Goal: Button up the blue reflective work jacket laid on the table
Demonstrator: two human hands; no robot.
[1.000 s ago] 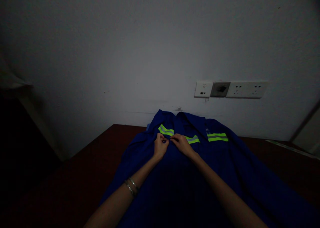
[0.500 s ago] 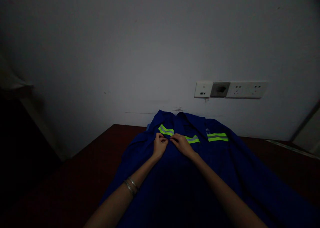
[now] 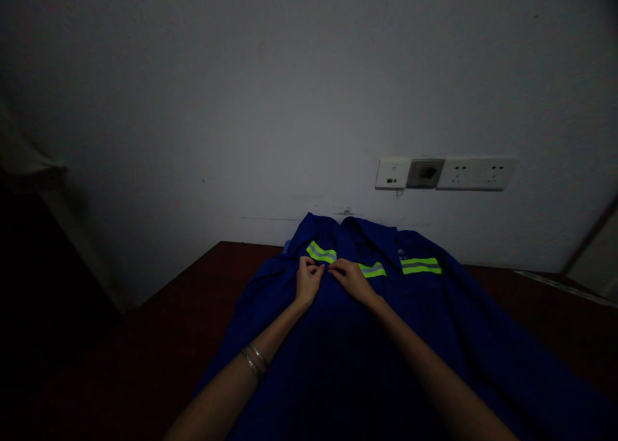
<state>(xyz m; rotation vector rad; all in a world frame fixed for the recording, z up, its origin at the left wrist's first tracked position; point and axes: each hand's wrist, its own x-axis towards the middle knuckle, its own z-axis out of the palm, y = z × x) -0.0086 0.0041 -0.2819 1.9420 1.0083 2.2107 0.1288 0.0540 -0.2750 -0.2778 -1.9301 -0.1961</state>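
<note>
A blue work jacket (image 3: pixel 415 325) with yellow-green and grey reflective stripes lies spread out, its collar toward the wall. Over its upper front, just below the stripes, my left hand (image 3: pixel 308 281) pinches the fabric between thumb and fingers. Close beside it, my right hand (image 3: pixel 351 279) is also closed in a pinch on the jacket's front edge. A small gap separates the fingertips of the two hands. Any button or fastener between them is too small and dark to make out. Bracelets circle my left wrist.
Under the jacket is a dark red table (image 3: pixel 193 299) that reaches the grey-white wall (image 3: pixel 217 106). A row of sockets (image 3: pixel 476 174) with a switch plate is set in the wall at right. A dark piece of furniture (image 3: pixel 43 273) stands at far left.
My left thumb and fingers have shifted very slightly at the jacket's front edge. My right hand and the jacket look almost the same.
</note>
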